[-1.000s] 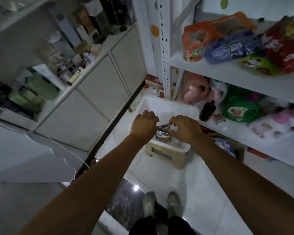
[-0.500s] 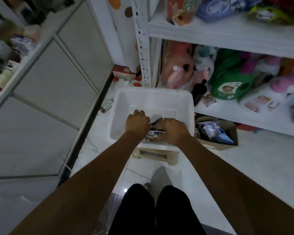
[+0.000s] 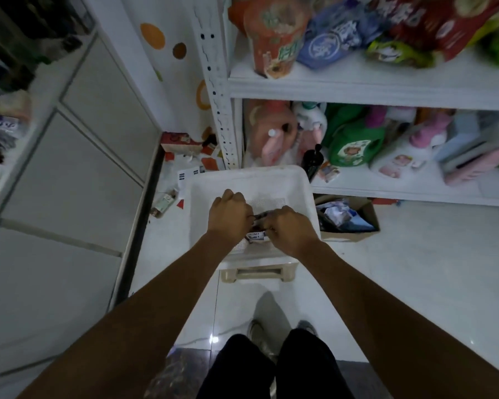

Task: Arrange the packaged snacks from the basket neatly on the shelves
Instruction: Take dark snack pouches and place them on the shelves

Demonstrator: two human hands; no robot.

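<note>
Inside basket (image 3: 271, 171), left hand (image 3: 228, 216) and right hand (image 3: 291, 229) both grip snack packet (image 3: 257, 236) between them.

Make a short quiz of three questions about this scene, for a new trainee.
1. True or false: the left hand and the right hand both hold one snack packet over the white basket.
2. What does the basket rest on? A) the bare floor B) a beige stool C) the lower shelf
3. Fill in: the open cardboard box on the floor is on the person's ____ side of the basket.

Key: 1 true; 2 B; 3 right.
</note>
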